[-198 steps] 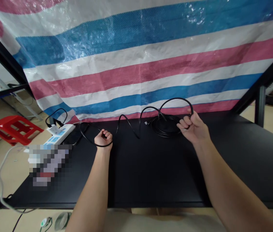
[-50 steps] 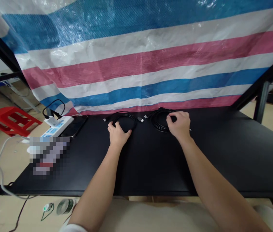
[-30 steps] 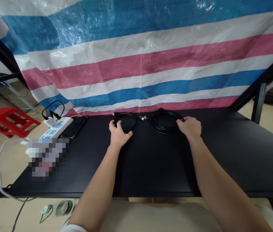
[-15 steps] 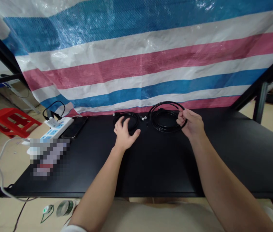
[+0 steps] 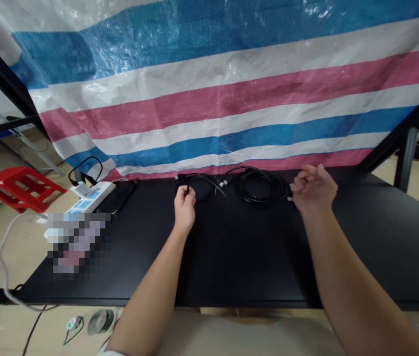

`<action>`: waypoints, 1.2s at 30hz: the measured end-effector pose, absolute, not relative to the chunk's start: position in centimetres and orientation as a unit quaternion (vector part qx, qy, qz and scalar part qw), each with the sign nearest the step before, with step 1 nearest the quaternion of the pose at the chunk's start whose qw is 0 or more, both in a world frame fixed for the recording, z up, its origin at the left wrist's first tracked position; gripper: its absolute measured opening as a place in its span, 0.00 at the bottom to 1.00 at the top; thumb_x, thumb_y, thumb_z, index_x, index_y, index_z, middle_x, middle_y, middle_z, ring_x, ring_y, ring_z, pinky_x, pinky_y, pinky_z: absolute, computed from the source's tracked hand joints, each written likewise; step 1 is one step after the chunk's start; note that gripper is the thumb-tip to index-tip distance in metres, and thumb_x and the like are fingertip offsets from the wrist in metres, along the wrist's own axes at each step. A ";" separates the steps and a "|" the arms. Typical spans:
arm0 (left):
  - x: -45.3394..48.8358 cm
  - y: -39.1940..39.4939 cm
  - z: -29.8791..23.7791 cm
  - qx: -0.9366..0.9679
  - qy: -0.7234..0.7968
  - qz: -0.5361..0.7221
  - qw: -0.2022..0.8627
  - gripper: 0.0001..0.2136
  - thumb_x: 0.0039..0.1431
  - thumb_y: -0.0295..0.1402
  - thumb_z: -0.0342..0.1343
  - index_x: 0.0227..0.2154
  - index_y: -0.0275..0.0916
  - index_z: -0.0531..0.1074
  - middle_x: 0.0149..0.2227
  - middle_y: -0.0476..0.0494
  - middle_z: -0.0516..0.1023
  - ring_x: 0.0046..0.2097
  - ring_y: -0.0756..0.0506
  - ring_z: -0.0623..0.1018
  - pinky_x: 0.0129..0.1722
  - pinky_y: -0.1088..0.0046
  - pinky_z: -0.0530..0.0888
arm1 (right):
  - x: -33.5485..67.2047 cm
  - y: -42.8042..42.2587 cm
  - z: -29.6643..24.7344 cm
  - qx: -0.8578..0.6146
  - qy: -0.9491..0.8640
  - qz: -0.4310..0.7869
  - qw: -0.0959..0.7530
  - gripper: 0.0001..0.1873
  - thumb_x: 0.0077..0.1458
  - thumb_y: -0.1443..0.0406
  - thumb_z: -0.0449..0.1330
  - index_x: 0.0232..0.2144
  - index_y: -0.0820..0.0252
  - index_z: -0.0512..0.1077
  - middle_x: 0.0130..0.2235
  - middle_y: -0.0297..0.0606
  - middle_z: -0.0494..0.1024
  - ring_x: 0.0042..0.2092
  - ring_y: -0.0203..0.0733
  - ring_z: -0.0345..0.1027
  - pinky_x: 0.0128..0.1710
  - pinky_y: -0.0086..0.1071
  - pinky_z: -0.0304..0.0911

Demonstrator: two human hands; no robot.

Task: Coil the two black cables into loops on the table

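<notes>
Two coils of black cable lie on the black table, close to the striped sheet. My left hand is closed in a pinch on the black cable of the left coil, at its near left side. The right coil lies flat, with a loose strand arching from it toward the left one. Just right of that coil my right hand is raised, fingers loosely bent and apart, and I see no cable in it. White cable ends or tags show between the coils.
A white power strip with plugs and a dark phone are at the table's left end, beside a blurred-out item. A striped plastic sheet hangs behind. On the floor to the left stands a red stool.
My left hand, open above the left coil before, has closed on its cable. My right hand has let go of the right coil and moved right. That coil now lies lower and flatter.
</notes>
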State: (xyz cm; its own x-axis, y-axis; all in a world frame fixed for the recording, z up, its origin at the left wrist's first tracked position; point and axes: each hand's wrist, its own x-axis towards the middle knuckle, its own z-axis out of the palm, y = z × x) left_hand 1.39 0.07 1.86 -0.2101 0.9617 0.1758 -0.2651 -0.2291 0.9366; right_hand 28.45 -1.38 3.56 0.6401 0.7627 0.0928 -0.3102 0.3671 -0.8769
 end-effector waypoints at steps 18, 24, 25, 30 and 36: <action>-1.6 0.3 4.2 0.172 0.300 0.658 0.669 0.23 0.63 0.47 0.42 0.17 0.38 0.56 0.14 0.59 0.44 0.13 0.57 0.46 0.13 0.82 0.47 | 30.2 -0.1 0.3 -0.784 -0.389 0.051 0.481 0.07 0.39 0.67 0.60 0.16 0.55 0.64 0.21 0.36 0.62 0.36 0.53 0.65 0.39 0.49 0.60; -3.4 0.8 4.5 0.142 0.274 0.684 0.661 0.22 0.64 0.45 0.41 0.17 0.38 0.57 0.14 0.58 0.46 0.13 0.56 0.47 0.13 0.82 0.48 | 29.6 -1.0 2.8 -0.571 -0.227 0.285 0.736 0.09 0.48 0.61 0.52 0.19 0.54 0.58 0.14 0.25 0.55 0.17 0.35 0.51 0.17 0.30 0.51; -3.7 1.0 4.5 0.131 0.271 0.689 0.659 0.23 0.64 0.46 0.41 0.17 0.38 0.55 0.14 0.58 0.46 0.13 0.56 0.47 0.12 0.82 0.48 | 29.7 -1.2 2.9 -0.527 -0.211 0.316 0.760 0.11 0.48 0.59 0.51 0.19 0.53 0.55 0.13 0.24 0.52 0.15 0.34 0.48 0.16 0.29 0.50; -4.4 1.5 4.2 0.081 0.271 0.707 0.648 0.24 0.65 0.46 0.36 0.16 0.39 0.52 0.14 0.58 0.45 0.13 0.56 0.46 0.11 0.81 0.48 | 29.9 -1.0 2.5 -0.439 -0.261 0.256 0.821 0.22 0.42 0.47 0.54 0.20 0.53 0.48 0.17 0.23 0.48 0.18 0.34 0.52 0.20 0.32 0.58; -3.7 1.2 4.3 0.089 0.259 0.696 0.663 0.24 0.65 0.46 0.37 0.15 0.39 0.53 0.14 0.57 0.46 0.14 0.56 0.47 0.11 0.82 0.49 | 27.9 0.1 0.4 -0.582 -0.431 0.042 0.688 0.44 0.11 0.53 0.73 0.32 0.52 0.52 0.33 0.28 0.61 0.31 0.36 0.59 0.36 0.41 0.65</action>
